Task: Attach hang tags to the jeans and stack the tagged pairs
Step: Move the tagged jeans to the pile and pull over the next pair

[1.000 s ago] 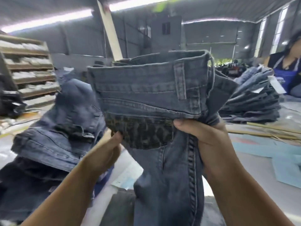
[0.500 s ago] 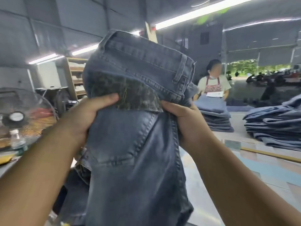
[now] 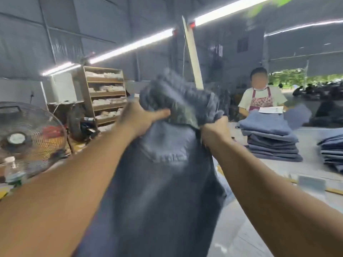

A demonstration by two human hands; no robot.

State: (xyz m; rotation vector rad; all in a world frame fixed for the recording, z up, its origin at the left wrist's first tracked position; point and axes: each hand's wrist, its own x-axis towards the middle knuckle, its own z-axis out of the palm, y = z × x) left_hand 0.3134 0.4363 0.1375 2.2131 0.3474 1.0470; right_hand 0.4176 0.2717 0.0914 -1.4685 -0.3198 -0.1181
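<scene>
Head view: I've got one pair of jeans (image 3: pixel 163 182) held up at arm's length, both arms out. My left hand (image 3: pixel 141 117) grips the folded waistband on its left side, thumb lying across the front of the denim, fingers wrapped behind out of sight. My right hand (image 3: pixel 213 130) is clenched around the bunched waistband on the right edge. Waist end flops over above my grip, motion-blurred; the legs hang straight down between my forearms. A back pocket faces me just below my hands. Can't tell if a hang tag is on it.

Beyond my right hand: a stack of folded jeans (image 3: pixel 271 141) on the table (image 3: pixel 306 167), a white paper (image 3: pixel 271 109) lying on top, a person in an apron (image 3: pixel 260 97) standing behind it. Second stack (image 3: pixel 332 151) further right. Small card (image 3: pixel 311 183) on the table right of my right forearm.

Left of my left arm: a fan (image 3: pixel 27 140), clear bottle (image 3: pixel 13 169) in front of it. Wooden shelf unit (image 3: pixel 105 93) beyond my left hand.
</scene>
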